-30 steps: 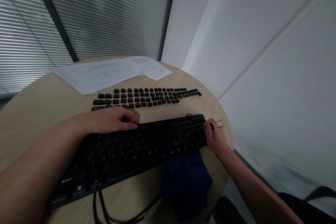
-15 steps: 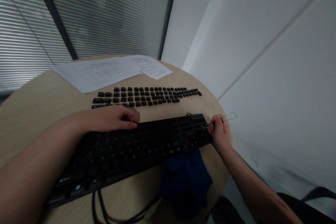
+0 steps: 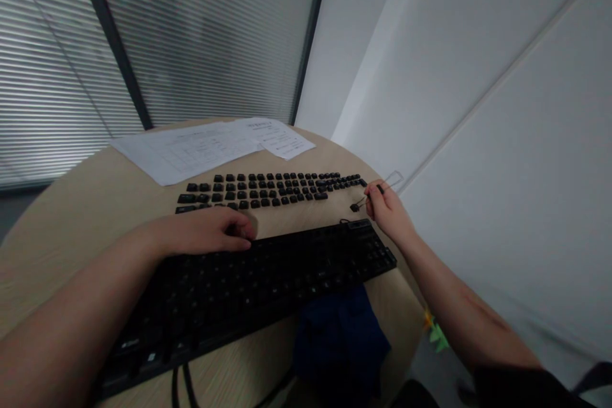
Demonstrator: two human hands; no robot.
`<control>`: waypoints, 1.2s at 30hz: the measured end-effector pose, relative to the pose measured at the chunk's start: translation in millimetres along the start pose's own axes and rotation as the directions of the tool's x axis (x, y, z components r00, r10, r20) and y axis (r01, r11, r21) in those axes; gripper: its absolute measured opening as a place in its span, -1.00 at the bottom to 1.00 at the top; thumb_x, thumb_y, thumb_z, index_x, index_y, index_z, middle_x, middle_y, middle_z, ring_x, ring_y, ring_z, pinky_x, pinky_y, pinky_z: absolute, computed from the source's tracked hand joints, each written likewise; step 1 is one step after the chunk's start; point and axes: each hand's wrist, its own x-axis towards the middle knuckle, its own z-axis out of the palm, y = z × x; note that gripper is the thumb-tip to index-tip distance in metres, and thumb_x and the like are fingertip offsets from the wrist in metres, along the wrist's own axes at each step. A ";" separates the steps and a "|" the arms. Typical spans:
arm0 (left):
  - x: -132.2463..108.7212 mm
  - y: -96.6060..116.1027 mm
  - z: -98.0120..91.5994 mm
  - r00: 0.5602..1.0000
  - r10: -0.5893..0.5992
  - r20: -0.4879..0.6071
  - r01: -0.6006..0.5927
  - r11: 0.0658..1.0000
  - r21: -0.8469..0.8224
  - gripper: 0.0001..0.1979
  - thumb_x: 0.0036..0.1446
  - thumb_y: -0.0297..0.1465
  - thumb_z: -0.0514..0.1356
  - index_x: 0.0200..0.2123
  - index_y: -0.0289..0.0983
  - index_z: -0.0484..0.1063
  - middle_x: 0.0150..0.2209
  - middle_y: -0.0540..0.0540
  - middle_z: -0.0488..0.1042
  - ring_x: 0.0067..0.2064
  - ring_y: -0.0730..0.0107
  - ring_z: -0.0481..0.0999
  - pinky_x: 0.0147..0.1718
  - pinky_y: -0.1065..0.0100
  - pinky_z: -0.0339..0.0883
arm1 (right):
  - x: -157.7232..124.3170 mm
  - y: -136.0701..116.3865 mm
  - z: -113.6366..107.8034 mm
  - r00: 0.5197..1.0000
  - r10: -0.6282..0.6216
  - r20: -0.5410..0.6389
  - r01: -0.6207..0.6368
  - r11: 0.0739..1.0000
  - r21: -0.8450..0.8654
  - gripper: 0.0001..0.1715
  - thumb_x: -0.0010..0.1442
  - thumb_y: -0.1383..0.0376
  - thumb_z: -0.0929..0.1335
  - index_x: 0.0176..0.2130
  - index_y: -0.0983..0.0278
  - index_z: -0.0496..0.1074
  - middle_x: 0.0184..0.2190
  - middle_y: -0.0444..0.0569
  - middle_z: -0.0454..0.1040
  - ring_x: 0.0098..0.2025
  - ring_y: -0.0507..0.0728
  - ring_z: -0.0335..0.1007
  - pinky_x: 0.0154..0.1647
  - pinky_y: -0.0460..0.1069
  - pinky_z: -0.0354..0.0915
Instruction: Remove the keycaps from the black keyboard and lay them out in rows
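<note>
A black keyboard (image 3: 282, 280) lies at a slant across the near part of the round table. My left hand (image 3: 213, 229) rests at its far edge with curled fingers, the thumb against the edge; the fingertips are partly hidden. Past the keyboard's far right corner, my right hand (image 3: 388, 211) pinches a wire keycap puller (image 3: 393, 180). A black keycap (image 3: 354, 208) sits at the puller's lower end, just above or on the tabletop; I cannot tell which. Loose black keycaps (image 3: 265, 202) stand in several rows beyond the keyboard.
Printed paper sheets (image 3: 201, 150) lie at the table's back. A dark blue cloth-like thing (image 3: 342, 338) is in front of the keyboard, beside black cables (image 3: 189, 386). A white wall (image 3: 502, 172) borders the right side, and blinds (image 3: 210, 44) hang behind the table (image 3: 76, 204).
My right hand has moved away from the keyboard's right end, up and left toward the keycap rows, with a keycap now at the puller's tip. My left hand stays at the keyboard.
</note>
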 end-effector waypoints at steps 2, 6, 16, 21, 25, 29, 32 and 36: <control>-3.2 2.2 -1.3 1.000 -0.003 -0.022 0.003 1.000 0.006 -0.68 0.08 -0.12 0.25 -0.23 -0.20 0.62 -0.31 -0.05 0.61 -0.25 0.22 0.54 -0.26 0.34 0.29 | 7.1 -9.3 7.4 1.000 0.027 -0.002 -0.027 0.995 0.101 -0.56 0.38 -0.13 0.21 -0.24 0.16 0.26 -0.67 -0.30 0.20 -0.66 0.03 0.09 -0.65 -0.08 0.05; -9.6 24.0 -6.0 0.979 0.013 -0.206 0.004 0.996 0.084 -0.62 0.15 -0.08 0.20 -0.15 -0.20 0.64 -0.28 -0.07 0.61 -0.26 0.24 0.53 -0.25 0.31 0.29 | 1.9 -34.3 20.2 1.000 0.025 -0.002 -0.023 0.965 0.260 -0.63 0.38 -0.08 0.22 -0.25 0.13 0.24 -0.68 -0.31 0.17 -0.68 0.04 0.05 -0.68 -0.07 0.00; 27.5 104.8 11.9 0.953 0.016 -0.303 -0.106 0.954 -0.282 -0.41 0.17 -0.05 0.21 0.17 -0.24 0.47 -0.29 -0.07 0.54 -0.38 0.30 0.50 -0.50 0.36 0.37 | -20.4 -79.2 38.7 0.906 -0.399 0.138 0.336 0.879 0.339 -0.86 0.44 0.25 0.22 -0.19 0.17 0.32 -0.57 -0.25 0.34 -0.58 0.01 0.29 -0.51 -0.08 0.25; 27.2 90.9 20.7 0.952 -0.058 -0.300 -0.098 0.872 -0.480 -0.57 0.08 -0.08 0.28 -0.13 -0.29 0.55 -0.47 0.00 0.42 -0.42 0.38 0.44 -0.56 0.42 0.39 | -35.0 -80.0 48.3 0.815 -0.555 0.169 0.516 0.826 0.225 -0.87 0.37 0.39 0.24 -0.17 0.17 0.33 -0.45 -0.17 0.48 -0.50 0.02 0.43 -0.41 -0.07 0.34; 22.4 85.5 22.7 0.968 -0.053 -0.244 -0.077 0.866 -0.495 -0.60 0.05 -0.08 0.31 -0.18 -0.27 0.56 -0.47 0.02 0.43 -0.42 0.40 0.45 -0.55 0.44 0.40 | -41.0 -83.6 48.6 0.773 -0.610 0.176 0.602 0.792 0.102 -0.86 0.34 0.40 0.24 -0.19 0.16 0.33 -0.49 -0.16 0.49 -0.52 0.04 0.43 -0.45 -0.07 0.28; 24.1 82.4 24.8 0.973 -0.073 -0.221 -0.044 0.873 -0.485 -0.61 0.06 -0.11 0.29 -0.16 -0.27 0.56 -0.46 0.02 0.43 -0.43 0.39 0.45 -0.54 0.41 0.42 | -41.7 -87.1 49.0 0.742 -0.648 0.170 0.661 0.749 -0.031 -0.86 0.32 0.40 0.25 -0.22 0.17 0.33 -0.52 -0.16 0.49 -0.58 0.05 0.37 -0.48 -0.04 0.21; 26.0 79.1 24.7 0.962 -0.108 -0.250 -0.024 0.882 -0.472 -0.64 0.08 -0.14 0.28 -0.16 -0.28 0.57 -0.46 0.02 0.44 -0.48 0.43 0.43 -0.52 0.39 0.43 | -40.9 -86.5 46.8 0.765 -0.624 0.160 0.642 0.757 -0.119 -0.84 0.31 0.41 0.24 -0.25 0.18 0.35 -0.54 -0.14 0.47 -0.57 0.07 0.34 -0.47 -0.02 0.19; 27.4 75.4 23.9 0.949 -0.132 -0.287 -0.023 0.878 -0.478 -0.62 0.11 -0.14 0.27 -0.11 -0.28 0.58 -0.39 -0.04 0.50 -0.40 0.37 0.49 -0.48 0.37 0.48 | -36.2 -82.8 39.8 0.816 -0.554 0.168 0.579 0.785 -0.222 -0.76 0.39 0.33 0.20 -0.27 0.20 0.41 -0.46 -0.04 0.50 -0.43 0.14 0.39 -0.35 0.05 0.27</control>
